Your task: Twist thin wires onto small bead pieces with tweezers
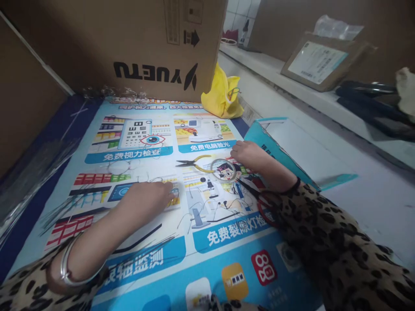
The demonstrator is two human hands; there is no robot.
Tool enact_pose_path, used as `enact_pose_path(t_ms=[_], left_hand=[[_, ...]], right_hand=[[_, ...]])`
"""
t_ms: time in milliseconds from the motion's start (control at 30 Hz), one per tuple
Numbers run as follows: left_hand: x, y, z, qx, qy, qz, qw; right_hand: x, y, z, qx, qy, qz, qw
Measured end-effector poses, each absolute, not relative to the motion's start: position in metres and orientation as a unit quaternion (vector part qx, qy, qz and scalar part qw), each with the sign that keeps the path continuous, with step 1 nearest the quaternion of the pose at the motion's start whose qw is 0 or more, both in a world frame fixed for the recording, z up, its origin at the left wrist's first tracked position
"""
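Note:
My left hand [147, 201] is over the printed poster at the left of centre, its fingers pressed together; what they hold, if anything, is too small to tell. Further right and back, my right hand [249, 157] has its fingers curled together beside a small round ring-like dish [223, 170]; its grip is unclear. Pliers with yellow handles [197, 163] lie between the hands, touching or close to the dish. Scissors with red handles [267, 205] lie under my right wrist. Thin wires [142, 246] are scattered on the poster [155, 170].
A large cardboard box [145, 43] stands at the back. Beside it sits a yellow bag [222, 97]. A teal open box [275, 147] is on the right, below a ledge with a labelled package [317, 62]. Clear plastic and dark strands [32, 185] lie at the left.

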State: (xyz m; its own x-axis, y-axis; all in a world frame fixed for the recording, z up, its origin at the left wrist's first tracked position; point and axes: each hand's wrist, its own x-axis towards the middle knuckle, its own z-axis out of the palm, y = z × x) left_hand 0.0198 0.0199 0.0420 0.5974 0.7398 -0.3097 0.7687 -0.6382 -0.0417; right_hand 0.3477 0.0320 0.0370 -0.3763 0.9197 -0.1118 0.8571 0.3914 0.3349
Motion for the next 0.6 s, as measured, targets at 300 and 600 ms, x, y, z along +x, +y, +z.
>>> enact_pose_path(t_ms=[300,600], left_hand=[[0.02,0.02,0.043,0.898,0.42,-0.119,0.053],[0.023,0.013,0.054,0.789,0.408,0.152,0.434]], right_hand=[[0.356,0.025,0.046,0.717,0.696,0.028,0.038],[0.286,-0.004,0.057,0.535,0.576,-0.498,-0.365]])
